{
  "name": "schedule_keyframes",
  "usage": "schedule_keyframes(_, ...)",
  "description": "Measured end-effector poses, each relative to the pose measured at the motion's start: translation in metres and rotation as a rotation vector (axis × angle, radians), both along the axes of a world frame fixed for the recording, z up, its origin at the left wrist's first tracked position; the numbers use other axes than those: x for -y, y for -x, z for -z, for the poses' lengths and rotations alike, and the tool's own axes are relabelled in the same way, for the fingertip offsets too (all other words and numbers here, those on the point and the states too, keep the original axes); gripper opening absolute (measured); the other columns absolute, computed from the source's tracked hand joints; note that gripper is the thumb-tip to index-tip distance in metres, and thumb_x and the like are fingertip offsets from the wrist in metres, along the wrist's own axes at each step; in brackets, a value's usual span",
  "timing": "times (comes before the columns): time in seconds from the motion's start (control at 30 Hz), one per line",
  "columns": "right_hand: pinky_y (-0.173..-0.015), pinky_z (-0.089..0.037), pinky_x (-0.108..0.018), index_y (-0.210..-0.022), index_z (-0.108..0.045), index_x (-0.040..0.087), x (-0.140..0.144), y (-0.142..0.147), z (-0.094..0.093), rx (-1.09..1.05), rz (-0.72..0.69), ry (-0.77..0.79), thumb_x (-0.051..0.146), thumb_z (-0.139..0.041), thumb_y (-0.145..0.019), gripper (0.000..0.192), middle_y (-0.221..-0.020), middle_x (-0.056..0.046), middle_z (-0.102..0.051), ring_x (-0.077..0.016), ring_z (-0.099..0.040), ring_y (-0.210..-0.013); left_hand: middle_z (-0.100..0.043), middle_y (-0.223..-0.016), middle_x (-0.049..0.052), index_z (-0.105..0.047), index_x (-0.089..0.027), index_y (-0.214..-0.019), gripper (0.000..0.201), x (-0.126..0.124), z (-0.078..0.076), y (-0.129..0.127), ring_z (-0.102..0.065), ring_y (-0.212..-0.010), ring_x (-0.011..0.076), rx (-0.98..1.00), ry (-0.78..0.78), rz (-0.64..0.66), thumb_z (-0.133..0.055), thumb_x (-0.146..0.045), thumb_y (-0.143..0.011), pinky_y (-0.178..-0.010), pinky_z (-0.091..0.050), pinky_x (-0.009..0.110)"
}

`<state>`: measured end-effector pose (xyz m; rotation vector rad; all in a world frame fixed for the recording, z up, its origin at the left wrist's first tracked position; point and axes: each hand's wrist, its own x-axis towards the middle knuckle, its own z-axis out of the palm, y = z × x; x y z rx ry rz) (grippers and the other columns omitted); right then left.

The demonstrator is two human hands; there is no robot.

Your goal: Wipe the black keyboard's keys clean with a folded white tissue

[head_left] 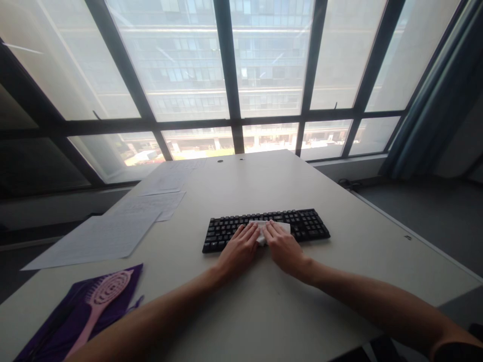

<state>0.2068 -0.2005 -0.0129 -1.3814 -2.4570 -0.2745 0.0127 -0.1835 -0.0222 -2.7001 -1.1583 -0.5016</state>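
Note:
A black keyboard point(302, 223) lies across the middle of a pale table point(264, 181). A small white wipe point(264, 229) rests on its keys. My left hand point(239, 246) and my right hand point(283, 246) lie side by side on the keyboard's front half, fingers flat, both pressing on the wipe. Most of the wipe is hidden under my fingers.
Several printed paper sheets point(109, 234) lie on the table's left side. A pink hairbrush point(100, 301) rests on a purple cloth point(68, 327) at the near left corner. Large windows point(226, 75) stand behind the table, and a curtain point(433, 110) hangs at the right.

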Motion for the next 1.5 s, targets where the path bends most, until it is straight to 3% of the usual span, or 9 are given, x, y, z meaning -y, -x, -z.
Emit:
schedule_keyframes(0.1,-0.121,-0.035,-0.042,-0.148,-0.048,0.002,-0.002,0.004,0.009,-0.027,-0.092,-0.033,0.011,-0.044,-0.096,0.053,-0.153,-0.021,-0.048,-0.0300,-0.042,-0.145,-0.045,-0.157,0.015,-0.047,-0.010,-0.147,0.052,-0.001,0.002,0.001,-0.035,-0.150,0.0268,-0.020,-0.010,-0.036,-0.040,-0.012,-0.096,-0.123,-0.031,0.051)
schedule_keyframes(0.23,-0.122,-0.033,-0.044,-0.148,-0.048,0.000,-0.005,0.006,0.016,-0.034,-0.115,-0.041,0.015,-0.044,-0.098,0.052,-0.154,-0.023,-0.045,-0.0308,-0.041,-0.146,-0.044,-0.157,0.016,-0.047,-0.009,-0.148,0.055,-0.001,0.003,0.002,-0.034,-0.150,0.0271,-0.009,-0.012,-0.052,-0.043,-0.013,-0.093,-0.124,-0.029,0.050)
schedule_keyframes(0.57,-0.118,-0.039,-0.043,-0.142,-0.054,-0.005,-0.002,0.005,0.006,0.021,0.089,0.026,0.008,-0.047,-0.089,0.054,-0.149,-0.028,-0.048,-0.0339,-0.047,-0.141,-0.041,-0.159,0.013,-0.037,-0.018,-0.155,0.058,0.004,-0.003,-0.001,-0.034,-0.150,0.0261,0.059,0.011,0.150,-0.050,-0.026,-0.099,-0.124,-0.031,0.049)
schedule_keyframes(0.77,-0.120,-0.034,-0.049,-0.149,-0.045,-0.003,0.000,0.007,0.012,-0.004,0.102,0.024,0.017,-0.049,-0.096,0.057,-0.155,-0.029,-0.040,-0.0385,-0.037,-0.147,-0.041,-0.159,0.012,-0.035,-0.018,-0.156,0.058,0.002,0.000,0.000,-0.036,-0.150,0.0249,0.026,0.021,0.117,-0.049,-0.031,-0.101,-0.124,-0.030,0.049)
schedule_keyframes(0.9,-0.121,-0.031,-0.049,-0.153,-0.042,0.002,-0.005,0.005,0.017,-0.066,0.058,0.018,0.033,-0.046,-0.103,0.058,-0.158,-0.026,-0.036,-0.0355,-0.032,-0.150,-0.041,-0.159,0.014,-0.034,-0.016,-0.157,0.058,0.002,0.002,-0.001,-0.036,-0.149,0.0249,0.032,-0.001,0.083,-0.046,-0.028,-0.102,-0.124,-0.031,0.048)
schedule_keyframes(1.3,-0.123,-0.027,-0.047,-0.150,-0.042,-0.003,-0.023,-0.003,0.015,-0.146,0.108,0.070,0.054,-0.038,-0.104,0.074,-0.157,-0.027,-0.038,-0.0331,-0.031,-0.151,-0.044,-0.157,0.015,-0.042,-0.014,-0.152,0.055,-0.002,0.006,0.002,-0.036,-0.149,0.0282,0.033,-0.006,0.036,-0.049,-0.034,-0.101,-0.122,-0.033,0.049)
schedule_keyframes(1.5,-0.124,-0.026,-0.045,-0.150,-0.042,-0.004,-0.029,-0.009,0.012,-0.118,0.118,0.091,0.054,-0.036,-0.105,0.074,-0.158,-0.026,-0.037,-0.0328,-0.031,-0.151,-0.044,-0.157,0.016,-0.043,-0.012,-0.150,0.055,0.000,0.003,0.000,-0.036,-0.149,0.0283,0.018,0.008,0.028,-0.053,-0.032,-0.099,-0.123,-0.033,0.049)
